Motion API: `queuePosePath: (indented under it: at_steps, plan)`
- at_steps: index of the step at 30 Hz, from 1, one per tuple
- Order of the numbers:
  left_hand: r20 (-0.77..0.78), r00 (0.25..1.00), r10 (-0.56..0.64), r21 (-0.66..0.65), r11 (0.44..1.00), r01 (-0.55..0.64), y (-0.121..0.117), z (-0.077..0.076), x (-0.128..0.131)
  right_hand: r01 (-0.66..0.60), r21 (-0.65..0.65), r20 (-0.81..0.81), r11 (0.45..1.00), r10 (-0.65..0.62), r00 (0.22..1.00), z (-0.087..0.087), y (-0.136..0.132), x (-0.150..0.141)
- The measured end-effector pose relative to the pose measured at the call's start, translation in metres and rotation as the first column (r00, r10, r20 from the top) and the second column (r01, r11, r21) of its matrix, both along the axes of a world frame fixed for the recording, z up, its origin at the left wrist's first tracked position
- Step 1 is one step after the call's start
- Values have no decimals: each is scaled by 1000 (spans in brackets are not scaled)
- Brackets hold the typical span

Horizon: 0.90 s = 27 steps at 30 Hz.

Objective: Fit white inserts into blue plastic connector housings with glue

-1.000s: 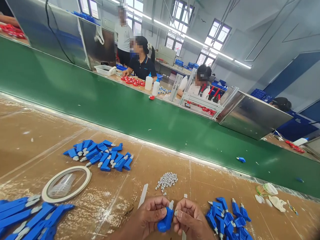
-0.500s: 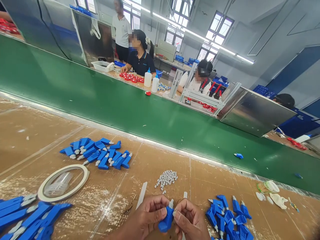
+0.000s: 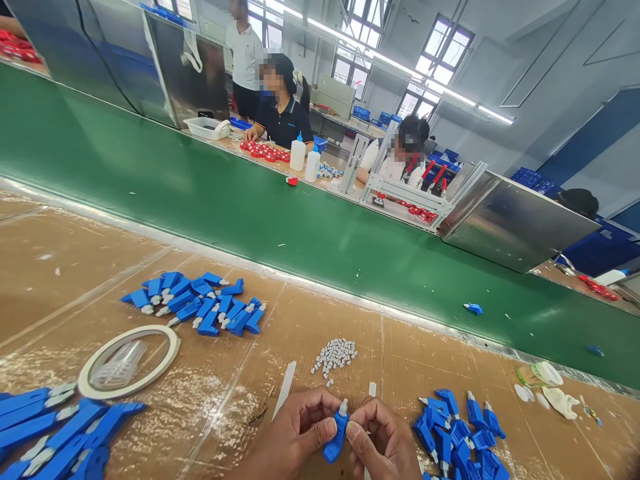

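Between my two hands is a small blue plastic part (image 3: pixel 334 445) with a light grey tip pointing up and away from me. My left hand (image 3: pixel 311 427) grips its left side between thumb and fingers. On its right side, my right hand (image 3: pixel 377 437) is closed, thumb and forefinger pinched against the part's upper edge; whether a tiny piece sits in that pinch is hidden. Just beyond lies a pile of small light grey pieces (image 3: pixel 336 356). Right of my hands is a heap of similar blue parts (image 3: pixel 459 430).
More blue parts (image 3: pixel 197 301) lie at left centre, with larger ones (image 3: pixel 55 430) at lower left. A tape roll (image 3: pixel 86 373) rings some clear plastic. A green conveyor belt (image 3: pixel 240 213) crosses behind the table, carrying a blue part (image 3: pixel 473 309). Several people sit or stand beyond it.
The blue part has turned slightly in my hands, and my right fingertips sit closer against its edge. On the belt, the red piece and the blue part have shifted slightly left.
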<state>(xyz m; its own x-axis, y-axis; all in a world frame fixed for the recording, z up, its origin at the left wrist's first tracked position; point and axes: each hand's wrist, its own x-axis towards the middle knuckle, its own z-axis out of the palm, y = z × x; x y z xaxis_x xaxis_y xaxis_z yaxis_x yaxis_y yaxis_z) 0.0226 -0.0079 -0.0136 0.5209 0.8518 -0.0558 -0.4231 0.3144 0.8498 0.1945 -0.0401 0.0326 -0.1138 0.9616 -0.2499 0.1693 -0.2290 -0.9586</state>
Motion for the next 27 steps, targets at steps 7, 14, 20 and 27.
queuePosePath:
  at_steps: [7,14,20,27]
  plan:
    - [-11,1000,-1,15,1000,1,-5,6,-3,38,-138,-275,990,-75,959,-9,7,4]
    - [81,994,-72,40,997,69,-9,10,-2,-12,-229,-584,973,-127,802,-13,11,-4]
    - [103,993,-60,111,993,49,-4,14,-4,-7,-206,-614,979,-124,780,-13,13,-10]
    - [35,998,-53,65,997,51,-5,28,-4,-39,-166,-590,985,-68,805,-23,15,-5]
